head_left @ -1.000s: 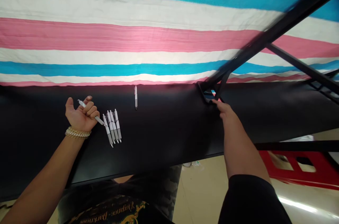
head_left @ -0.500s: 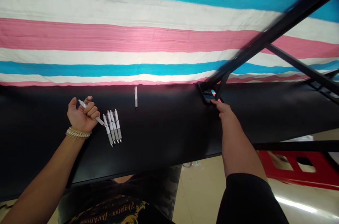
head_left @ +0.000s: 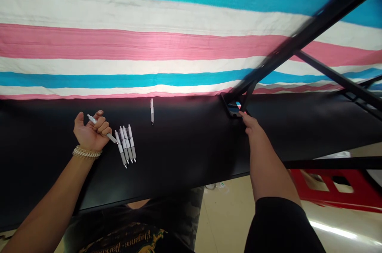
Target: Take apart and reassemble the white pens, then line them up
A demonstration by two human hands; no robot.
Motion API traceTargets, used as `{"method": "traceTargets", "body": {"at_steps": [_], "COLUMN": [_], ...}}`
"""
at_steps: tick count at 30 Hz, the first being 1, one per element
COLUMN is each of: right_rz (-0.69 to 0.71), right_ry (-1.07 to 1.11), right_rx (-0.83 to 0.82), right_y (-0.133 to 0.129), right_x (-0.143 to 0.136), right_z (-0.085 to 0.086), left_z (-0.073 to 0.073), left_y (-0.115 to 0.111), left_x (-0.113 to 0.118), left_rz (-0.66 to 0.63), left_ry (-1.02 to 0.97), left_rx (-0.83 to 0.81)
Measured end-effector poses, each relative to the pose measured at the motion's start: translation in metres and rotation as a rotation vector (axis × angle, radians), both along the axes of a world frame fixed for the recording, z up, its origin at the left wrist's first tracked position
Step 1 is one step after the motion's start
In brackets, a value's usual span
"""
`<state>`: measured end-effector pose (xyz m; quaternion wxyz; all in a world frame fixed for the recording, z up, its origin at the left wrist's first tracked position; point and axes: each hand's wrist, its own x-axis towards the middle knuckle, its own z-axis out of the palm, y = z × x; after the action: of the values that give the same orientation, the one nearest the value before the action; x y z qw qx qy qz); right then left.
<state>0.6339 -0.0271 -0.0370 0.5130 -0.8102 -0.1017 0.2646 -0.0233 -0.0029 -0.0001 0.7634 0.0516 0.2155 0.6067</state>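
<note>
My left hand (head_left: 93, 131), palm up with a chain bracelet at the wrist, has its fingers curled round a white and grey pen (head_left: 111, 138). Just right of it, several matching pens (head_left: 127, 144) lie side by side on the black table (head_left: 185, 145). One more pen (head_left: 152, 111) lies farther back, on its own. My right hand (head_left: 250, 120) reaches to a dark, glossy phone-like object (head_left: 234, 110) at the foot of the black frame. A finger touches its near edge; the other fingers are hidden, so its grip is unclear.
A striped blue, white and pink sheet (head_left: 149, 44) rises behind the table. The black metal frame (head_left: 283, 49) slants over the right side. Below the table at the right is a red plastic stool-like object (head_left: 355, 195) on the tiled floor (head_left: 223, 217).
The view has shifted slightly. Both hands hold nearly the same poses, and the pens on the table lie as before.
</note>
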Motion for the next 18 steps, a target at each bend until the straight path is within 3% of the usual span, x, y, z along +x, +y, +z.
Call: {"method": "traceTargets", "body": {"at_steps": [18], "right_rz": [0.015], "right_ry": [0.000], "right_rx": [-0.028], "right_y": [0.0039], "right_x": [-0.0023], "right_z": [-0.0005], "left_z": [-0.0032], "left_y": [0.0001], "left_x": [-0.0027], "left_rz": [-0.025], "left_ry": [0.087], "left_rx": [0.060]}}
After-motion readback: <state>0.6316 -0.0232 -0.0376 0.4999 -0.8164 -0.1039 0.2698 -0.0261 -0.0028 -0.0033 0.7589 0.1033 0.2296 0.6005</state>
